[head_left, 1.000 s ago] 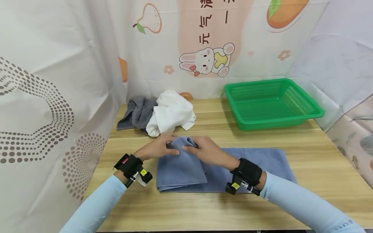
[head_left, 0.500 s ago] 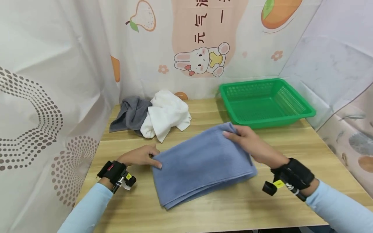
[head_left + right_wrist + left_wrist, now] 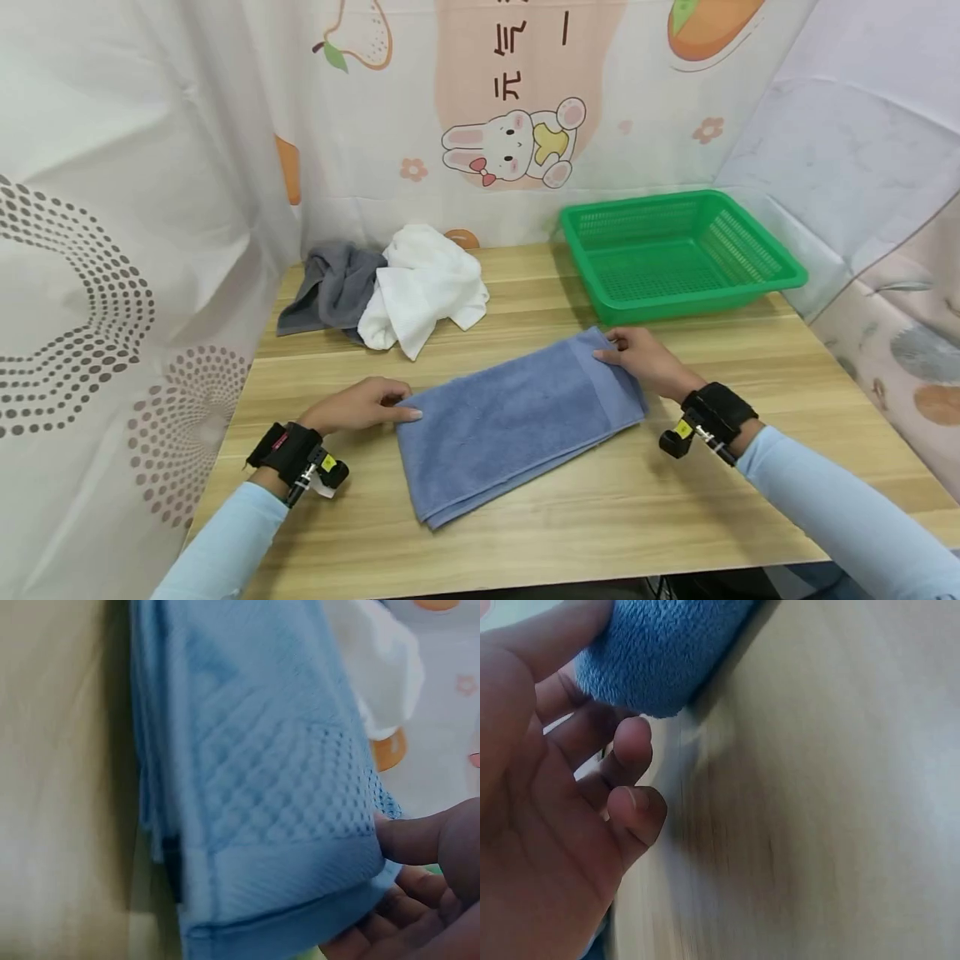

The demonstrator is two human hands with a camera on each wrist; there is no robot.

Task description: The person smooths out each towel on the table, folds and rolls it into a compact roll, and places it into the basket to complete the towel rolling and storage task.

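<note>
A blue towel [image 3: 517,425], folded into a layered rectangle, lies slantwise over the wooden table with its right end farther back. My left hand [image 3: 360,406] pinches its far left corner, thumb on top. In the left wrist view, the ring and little fingers [image 3: 637,810] curl free below the towel's rounded fold [image 3: 660,660]. At the far right corner my right hand [image 3: 647,360] pinches the towel beside its flat woven band [image 3: 603,383]. The right wrist view shows the thumb [image 3: 416,838] on the upper layer and the other fingers beneath, with stacked layers along the edge.
Behind the towel on the left, a crumpled grey towel [image 3: 337,287] lies against a crumpled white towel [image 3: 431,287]. A green plastic basket [image 3: 637,312] stands at the back right. Patterned curtains [image 3: 360,150] enclose the table [image 3: 525,550] at the back and sides.
My hands were close together at the blue towel's left part, then spread apart. The towel's right half was brought over, forming a slanted rectangle; its right end was raised and is now lower.
</note>
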